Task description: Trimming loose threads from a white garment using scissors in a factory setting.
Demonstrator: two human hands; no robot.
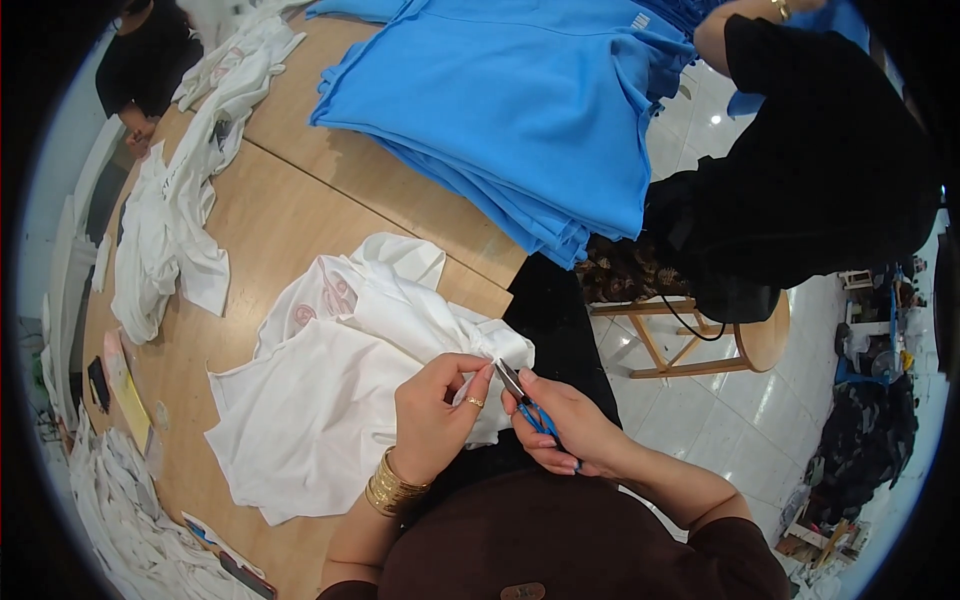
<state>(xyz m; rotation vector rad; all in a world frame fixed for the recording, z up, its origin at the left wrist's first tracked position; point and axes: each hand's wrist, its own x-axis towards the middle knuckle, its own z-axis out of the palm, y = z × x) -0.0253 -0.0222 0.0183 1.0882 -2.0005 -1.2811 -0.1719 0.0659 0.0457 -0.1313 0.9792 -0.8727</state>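
Note:
A white garment with a pinkish print lies bunched on the table's near edge, partly in front of me. My left hand, with a ring and gold bangles at the wrist, pinches a bit of the garment's edge between thumb and fingers. Close beside it, my right hand is closed around small scissors with blue handles. Their metal blades point up and left, toward the cloth at my left fingertips. Whether the blades touch the fabric or a thread is too small to tell.
A stack of blue garments covers the far part of the wooden table. More white garments lie along the left. A co-worker in black sits at the right near a wooden stool; another person is at the far left.

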